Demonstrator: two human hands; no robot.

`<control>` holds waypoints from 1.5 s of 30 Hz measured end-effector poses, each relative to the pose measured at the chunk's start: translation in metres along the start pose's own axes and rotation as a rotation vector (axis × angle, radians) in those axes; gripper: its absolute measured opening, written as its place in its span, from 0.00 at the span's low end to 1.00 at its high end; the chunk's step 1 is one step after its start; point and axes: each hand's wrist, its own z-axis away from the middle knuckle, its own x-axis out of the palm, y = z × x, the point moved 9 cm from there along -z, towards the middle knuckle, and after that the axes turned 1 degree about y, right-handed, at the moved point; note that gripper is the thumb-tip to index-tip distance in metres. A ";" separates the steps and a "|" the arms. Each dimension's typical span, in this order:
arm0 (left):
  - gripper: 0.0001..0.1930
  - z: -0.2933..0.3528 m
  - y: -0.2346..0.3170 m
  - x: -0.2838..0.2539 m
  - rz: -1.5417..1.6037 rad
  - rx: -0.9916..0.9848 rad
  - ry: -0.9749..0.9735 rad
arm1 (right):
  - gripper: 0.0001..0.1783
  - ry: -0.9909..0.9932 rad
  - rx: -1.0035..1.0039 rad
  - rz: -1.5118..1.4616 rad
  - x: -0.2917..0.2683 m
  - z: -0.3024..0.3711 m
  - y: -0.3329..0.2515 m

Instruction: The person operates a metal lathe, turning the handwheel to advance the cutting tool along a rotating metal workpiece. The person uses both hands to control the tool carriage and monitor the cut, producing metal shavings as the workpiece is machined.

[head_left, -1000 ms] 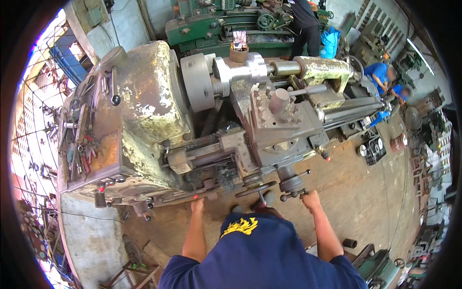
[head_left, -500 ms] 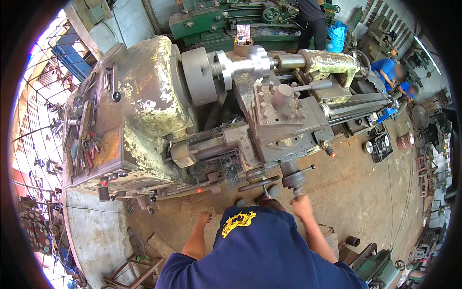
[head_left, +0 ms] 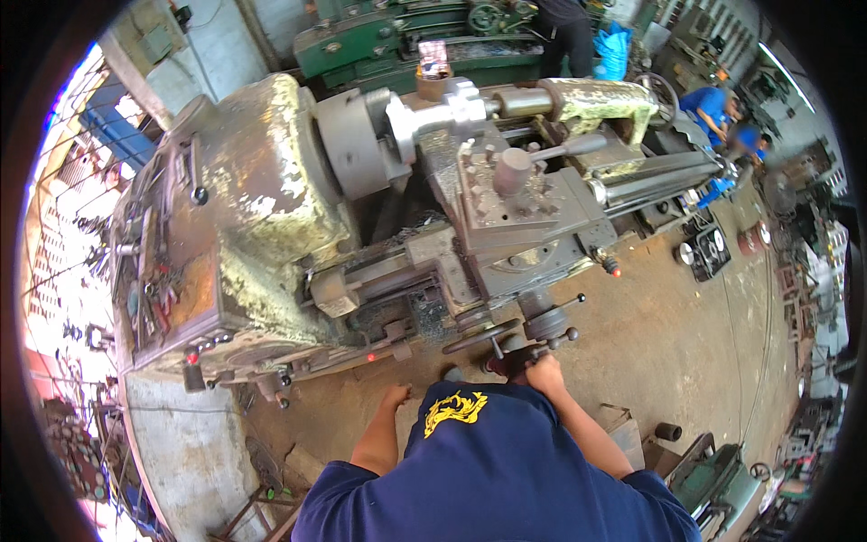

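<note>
My right hand [head_left: 544, 372] is closed on the crank handle [head_left: 533, 350] at the near side of a large worn lathe. My left hand [head_left: 395, 396] hangs apart from the machine, fingers curled, with nothing seen in it. Left of the crank is a dark handwheel [head_left: 481, 337]. Beyond them the square tool post [head_left: 510, 190] sits on the carriage. A shiny flanged metal workpiece [head_left: 433, 119] spans from the grey chuck [head_left: 350, 144] to the tailstock [head_left: 601, 99].
Loose hand tools [head_left: 153, 298] lie on the headstock's left ledge. Behind stands a green lathe [head_left: 361, 45] with a person in dark trousers [head_left: 567, 45] beside it. People in blue [head_left: 709, 108] work at far right. A black tray [head_left: 709, 253] is on the floor.
The crank has turned, and my right hand has moved left with its handle. The chuck and workpiece sit at a different rotation. The whole view has shifted slightly.
</note>
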 end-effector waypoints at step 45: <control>0.25 -0.046 0.112 0.106 -0.491 0.296 -0.158 | 0.12 -0.506 0.153 -0.494 -0.049 -0.014 0.024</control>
